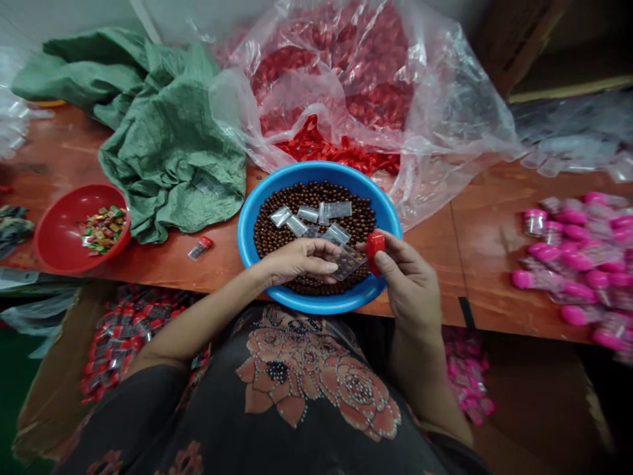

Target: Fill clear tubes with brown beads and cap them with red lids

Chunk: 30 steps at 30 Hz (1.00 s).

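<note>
Over a blue basin, my left hand is closed around a small clear plastic container with dark beads in it. A red plastic cap is pinched between the thumb and fingers of my right hand, close to the container's end. Brown round beads fill the basin. On top of them lie several clear containers. To the left, a filled container with a red cap lies on the table.
Behind the basin spreads a clear plastic bag of red caps. A green woven sack and a red bowl of wrapped sweets are left. Pink-capped containers pile up right. Below the table, a box holds red-capped containers.
</note>
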Each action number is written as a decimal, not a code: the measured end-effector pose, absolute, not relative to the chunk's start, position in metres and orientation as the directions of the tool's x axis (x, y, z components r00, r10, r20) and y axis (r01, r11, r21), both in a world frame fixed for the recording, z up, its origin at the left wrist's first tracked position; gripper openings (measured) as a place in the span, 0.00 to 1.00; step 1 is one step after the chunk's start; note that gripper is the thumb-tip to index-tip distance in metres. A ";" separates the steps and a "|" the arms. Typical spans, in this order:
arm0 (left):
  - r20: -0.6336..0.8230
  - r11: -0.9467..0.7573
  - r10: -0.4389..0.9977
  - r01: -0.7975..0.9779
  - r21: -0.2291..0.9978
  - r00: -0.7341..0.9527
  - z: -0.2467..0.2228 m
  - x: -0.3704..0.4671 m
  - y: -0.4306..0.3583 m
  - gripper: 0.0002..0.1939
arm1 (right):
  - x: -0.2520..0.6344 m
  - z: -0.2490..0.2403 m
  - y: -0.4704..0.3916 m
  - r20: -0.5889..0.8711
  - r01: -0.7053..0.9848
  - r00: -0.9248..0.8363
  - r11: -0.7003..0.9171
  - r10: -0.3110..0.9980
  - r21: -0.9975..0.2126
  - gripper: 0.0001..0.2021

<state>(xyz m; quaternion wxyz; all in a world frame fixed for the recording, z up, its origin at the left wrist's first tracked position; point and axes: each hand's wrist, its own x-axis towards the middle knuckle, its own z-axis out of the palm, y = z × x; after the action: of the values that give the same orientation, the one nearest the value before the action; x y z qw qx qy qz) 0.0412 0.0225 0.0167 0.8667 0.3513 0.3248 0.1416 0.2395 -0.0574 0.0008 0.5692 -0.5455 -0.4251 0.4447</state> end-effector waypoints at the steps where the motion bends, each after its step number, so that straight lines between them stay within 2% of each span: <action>1: -0.458 0.711 0.492 -0.038 0.702 0.741 0.015 0.040 0.020 0.15 | 0.237 0.003 -0.056 0.015 -0.036 0.246 0.025 0.969 -0.999 0.17; 4: -0.417 0.675 0.560 -0.103 0.731 0.716 0.008 0.038 0.013 0.16 | 0.229 0.009 -0.052 0.030 -0.027 0.247 0.038 0.968 -0.999 0.16; 11: -0.270 0.429 0.740 -0.123 0.895 0.616 0.002 0.037 0.008 0.20 | 0.220 0.016 -0.042 0.017 0.072 0.233 0.000 0.972 -0.997 0.14; 16: -0.286 0.410 0.728 -0.062 0.910 0.623 -0.001 0.039 0.003 0.22 | 0.219 0.012 -0.033 0.003 -0.007 0.194 0.004 0.981 -1.000 0.14; 23: -0.269 0.388 0.749 -0.073 0.919 0.605 0.002 0.037 -0.001 0.21 | 0.216 0.008 -0.030 -0.002 0.014 0.134 -0.004 0.991 -1.000 0.18; 30: -0.259 0.383 0.775 -0.103 0.918 0.576 0.002 0.026 0.000 0.23 | 0.226 0.002 -0.028 -0.045 -0.097 0.163 -0.029 0.986 -0.995 0.18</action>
<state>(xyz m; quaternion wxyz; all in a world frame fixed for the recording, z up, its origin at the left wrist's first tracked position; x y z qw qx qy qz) 0.0263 -0.0004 0.0017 0.7517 0.4723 0.3555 0.2922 0.2255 -0.0283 0.0022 0.5533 -0.5247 -0.4233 0.4893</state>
